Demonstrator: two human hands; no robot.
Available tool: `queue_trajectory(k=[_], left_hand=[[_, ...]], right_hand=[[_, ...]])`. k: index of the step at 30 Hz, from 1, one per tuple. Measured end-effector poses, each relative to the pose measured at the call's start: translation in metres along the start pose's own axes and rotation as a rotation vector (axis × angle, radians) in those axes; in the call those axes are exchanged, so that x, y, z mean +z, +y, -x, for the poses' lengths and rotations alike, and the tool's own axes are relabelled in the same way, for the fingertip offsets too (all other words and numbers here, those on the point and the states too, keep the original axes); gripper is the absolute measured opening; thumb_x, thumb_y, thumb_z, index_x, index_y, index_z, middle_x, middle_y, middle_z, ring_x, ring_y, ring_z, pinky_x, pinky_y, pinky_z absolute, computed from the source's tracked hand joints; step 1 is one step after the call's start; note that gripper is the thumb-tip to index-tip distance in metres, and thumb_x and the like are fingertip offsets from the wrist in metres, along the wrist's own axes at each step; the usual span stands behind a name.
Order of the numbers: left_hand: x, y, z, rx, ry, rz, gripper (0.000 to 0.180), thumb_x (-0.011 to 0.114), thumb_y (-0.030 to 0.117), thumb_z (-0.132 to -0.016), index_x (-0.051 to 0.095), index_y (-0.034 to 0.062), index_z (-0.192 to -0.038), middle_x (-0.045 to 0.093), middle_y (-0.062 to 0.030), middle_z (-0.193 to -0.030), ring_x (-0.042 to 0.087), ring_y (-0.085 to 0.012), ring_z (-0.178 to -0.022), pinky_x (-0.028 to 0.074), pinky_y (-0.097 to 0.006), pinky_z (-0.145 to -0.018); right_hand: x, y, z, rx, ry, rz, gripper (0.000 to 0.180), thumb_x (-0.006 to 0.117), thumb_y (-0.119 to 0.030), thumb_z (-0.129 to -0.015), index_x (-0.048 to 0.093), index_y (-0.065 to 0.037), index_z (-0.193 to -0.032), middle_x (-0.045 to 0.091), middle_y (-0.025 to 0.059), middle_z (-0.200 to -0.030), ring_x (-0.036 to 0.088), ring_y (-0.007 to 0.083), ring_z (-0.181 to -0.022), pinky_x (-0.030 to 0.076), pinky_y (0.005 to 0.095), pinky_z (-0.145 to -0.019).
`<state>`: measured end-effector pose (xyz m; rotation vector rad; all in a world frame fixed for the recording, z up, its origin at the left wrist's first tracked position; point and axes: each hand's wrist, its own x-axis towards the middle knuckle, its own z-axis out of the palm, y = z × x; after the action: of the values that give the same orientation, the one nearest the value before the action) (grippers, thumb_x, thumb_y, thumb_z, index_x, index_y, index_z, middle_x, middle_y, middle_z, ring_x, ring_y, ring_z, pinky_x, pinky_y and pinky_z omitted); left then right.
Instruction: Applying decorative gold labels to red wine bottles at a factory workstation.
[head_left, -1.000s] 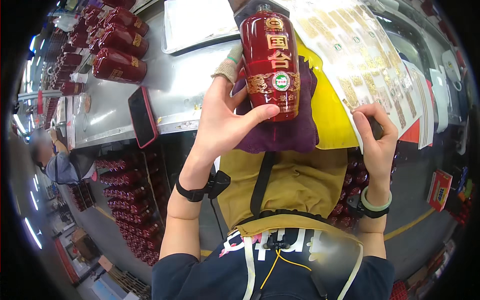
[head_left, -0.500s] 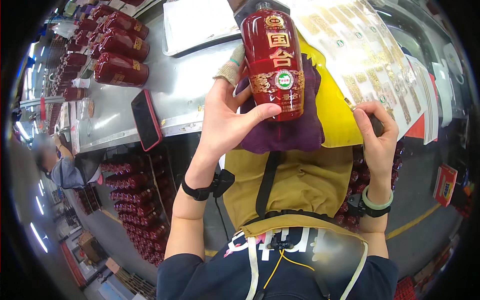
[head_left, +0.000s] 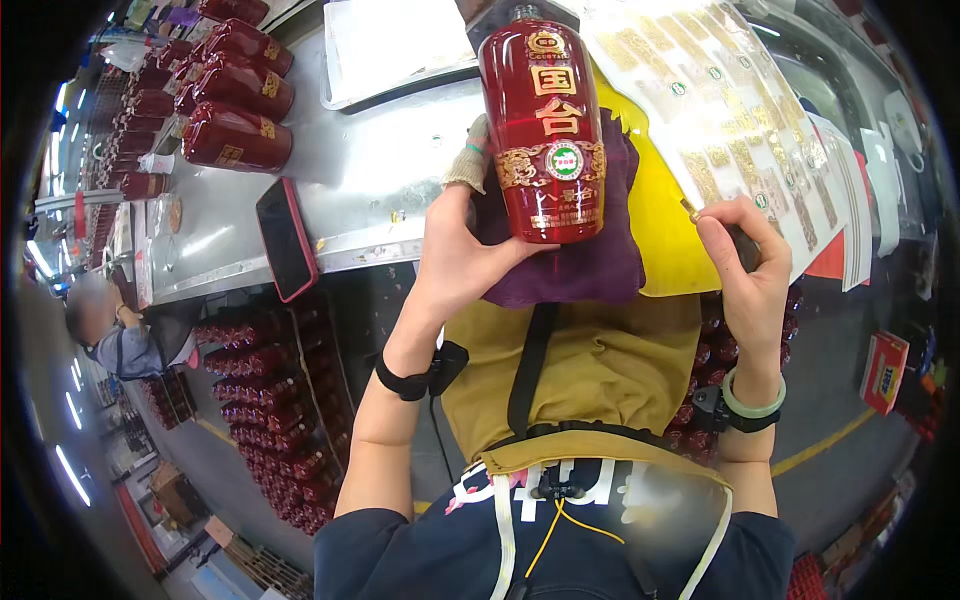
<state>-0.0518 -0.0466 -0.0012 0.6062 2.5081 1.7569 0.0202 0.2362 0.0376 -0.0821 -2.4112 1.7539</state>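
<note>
Glossy dark-red, tapering glass bottle [head_left: 543, 205] lying on a plush purple cloth [head_left: 615, 270], its front bearing large gold characters, a patterned gold band, a round green-and-white emblem and fine lower lettering. The left hand [head_left: 462, 250] holds its lower left side, some fingertips hidden; the right hand [head_left: 757, 275] grips a small dark object [head_left: 743, 247], largely concealed, beside a white sheet of gold decals [head_left: 715, 90] too fine to read.
</note>
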Motion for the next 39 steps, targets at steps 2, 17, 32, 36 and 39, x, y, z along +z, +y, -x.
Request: queue_trajectory(k=[2,17,32,36,39], left_hand=[[0.001,0.005,-0.001,0.010,0.006,-0.064,0.105,0.093,0.016,-0.072,0.035,-0.0079,-0.156,0.056,-0.0218,-0.148,0.055,-0.0275,-0.136,0.041,-0.038,-0.115],[0.002,0.008,-0.001,-0.078,-0.102,-0.096,0.075,0.079,0.007,-0.079,0.046,-0.0049,-0.146,0.055,-0.0260,-0.143,0.051,-0.0413,-0.135,0.039,-0.045,-0.115],[0.019,0.015,0.018,0.063,0.127,-0.251,0.093,0.087,0.011,-0.077,0.037,-0.0073,-0.154,0.050,-0.0291,-0.150,0.048,-0.0467,-0.139,0.035,-0.048,-0.120],[0.016,0.030,0.021,0.012,0.077,-0.147,0.091,0.081,0.010,-0.082,0.031,-0.0101,-0.156,0.043,-0.0298,-0.156,0.041,-0.0441,-0.146,0.027,-0.047,-0.124],[0.016,0.030,0.029,-0.016,0.051,0.040,0.088,0.073,0.010,-0.087,0.025,-0.0122,-0.158,0.036,-0.0292,-0.161,0.034,-0.0384,-0.152,0.023,-0.045,-0.126]], right_hand=[[-0.002,0.000,0.000,0.001,0.006,-0.020,0.010,0.070,-0.006,-0.098,0.066,0.003,-0.094,0.058,-0.0006,-0.085,0.050,0.0075,-0.079,0.040,0.0238,-0.073],[0.005,-0.006,-0.001,-0.029,-0.009,-0.006,0.011,0.071,-0.007,-0.097,0.067,0.003,-0.093,0.059,-0.0006,-0.082,0.051,0.0082,-0.077,0.041,0.0239,-0.073],[0.041,-0.031,-0.005,-0.146,-0.191,-0.040,0.006,0.074,-0.004,-0.091,0.071,0.000,-0.091,0.058,0.0013,-0.077,0.051,0.0085,-0.066,0.038,0.0250,-0.061],[0.049,-0.039,-0.010,-0.134,-0.333,0.010,0.007,0.076,-0.006,-0.091,0.071,-0.001,-0.090,0.059,0.0026,-0.077,0.051,0.0099,-0.066,0.039,0.0255,-0.060],[0.051,-0.030,-0.012,-0.077,-0.243,0.015,0.010,0.076,-0.008,-0.091,0.071,0.000,-0.091,0.059,0.0037,-0.076,0.050,0.0110,-0.064,0.040,0.0271,-0.060]])
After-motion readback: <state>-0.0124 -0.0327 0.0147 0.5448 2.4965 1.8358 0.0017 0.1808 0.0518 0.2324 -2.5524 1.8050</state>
